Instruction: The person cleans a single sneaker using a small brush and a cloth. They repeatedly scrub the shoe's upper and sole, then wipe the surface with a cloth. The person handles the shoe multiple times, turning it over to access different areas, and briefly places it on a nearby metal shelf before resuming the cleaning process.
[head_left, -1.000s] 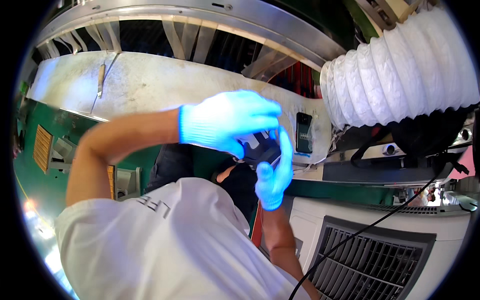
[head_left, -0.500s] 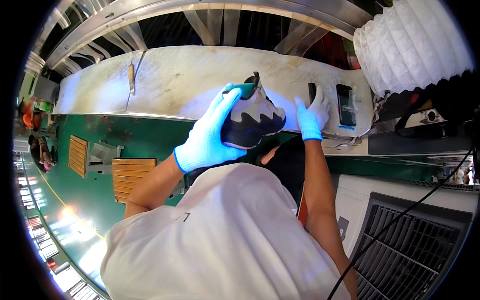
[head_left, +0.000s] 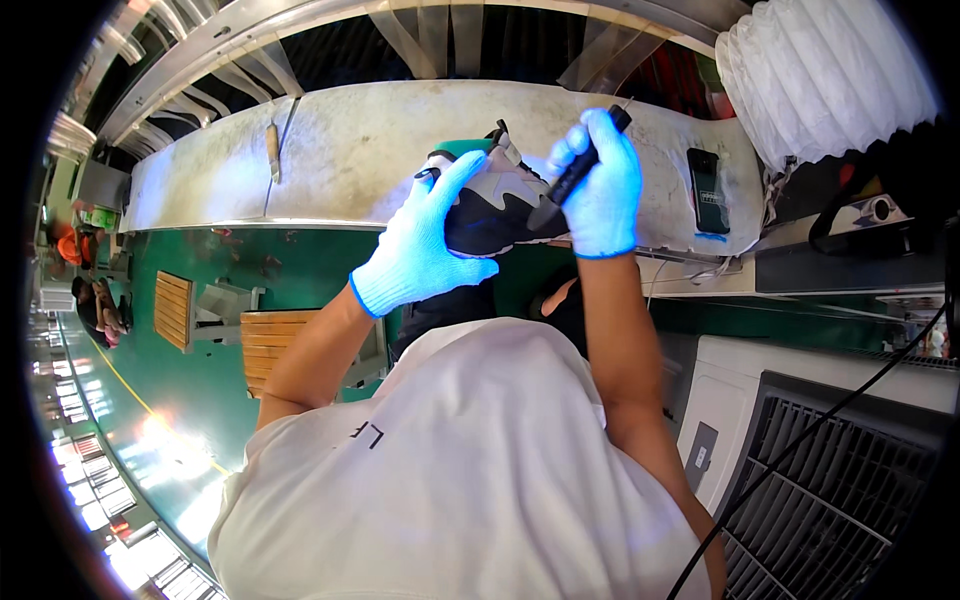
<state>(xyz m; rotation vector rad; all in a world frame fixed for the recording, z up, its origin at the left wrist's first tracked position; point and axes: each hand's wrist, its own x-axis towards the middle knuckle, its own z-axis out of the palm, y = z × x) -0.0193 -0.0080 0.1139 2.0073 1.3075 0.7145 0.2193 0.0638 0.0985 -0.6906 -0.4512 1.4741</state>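
Observation:
My left hand (head_left: pixel 420 240), in a white knitted glove lit bluish, is closed around a sneaker (head_left: pixel 490 215). The sneaker is black and light grey with a jagged border and a green lining, and it is held at the table's near edge. My gloved right hand (head_left: pixel 607 195) grips a black-handled tool (head_left: pixel 578 172), slanting down to the left. Its dark grey tip lies at the toe end of the sneaker; whether it is a brush or a blade I cannot make out, nor whether it touches.
A pale, stained worktable (head_left: pixel 370 130) stretches across, bearing a wooden-handled tool (head_left: pixel 273 152) at left and a dark phone-like device (head_left: pixel 705 192) at right. Beyond rises a metal frame with clear strips (head_left: pixel 433 40). A white flexible duct (head_left: pixel 820 80) hangs far right; slatted wooden seats (head_left: pixel 280 345) stand left.
My right hand has picked the black-handled tool up off the table and brought it left to the sneaker's toe. My left hand still holds the sneaker, shifted slightly.

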